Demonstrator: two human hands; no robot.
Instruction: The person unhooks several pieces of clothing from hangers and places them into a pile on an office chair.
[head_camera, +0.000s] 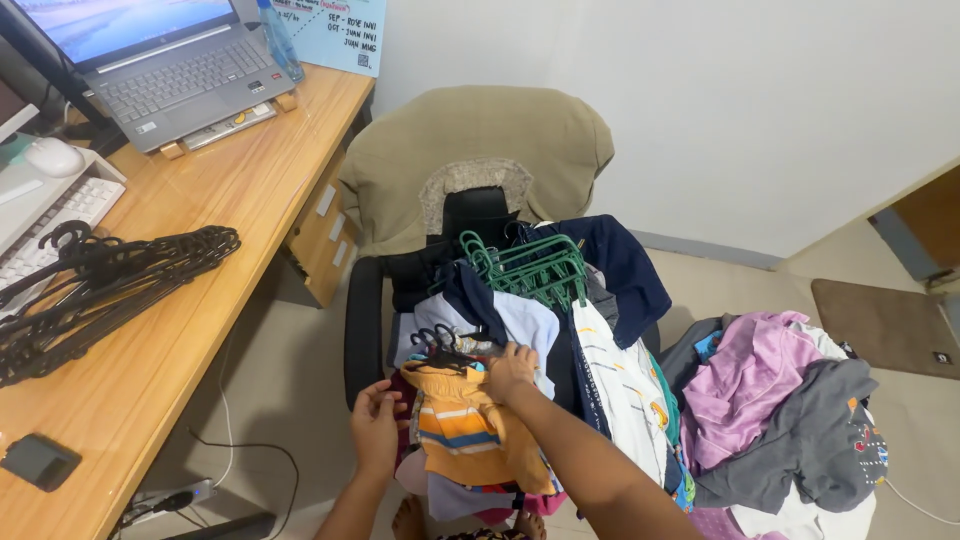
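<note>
An office chair (480, 140) draped with a beige cover holds clothes on hangers. My right hand (510, 370) grips the top of an orange garment with blue and white stripes (470, 435) at its black hanger (445, 352). My left hand (377, 425) hovers just left of that garment, fingers curled with the tips pinched together, holding nothing that I can see. A bunch of green hangers (530, 265) lies on the clothes behind. White (620, 385) and dark blue garments (625, 265) hang to the right.
A wooden desk (240, 200) on the left carries a stack of black hangers (100, 275), a laptop (165, 60), a keyboard, a mouse and a dark phone (38, 462). A heap of loose clothes (780, 410) lies on the right. Cables and a power strip lie on the floor.
</note>
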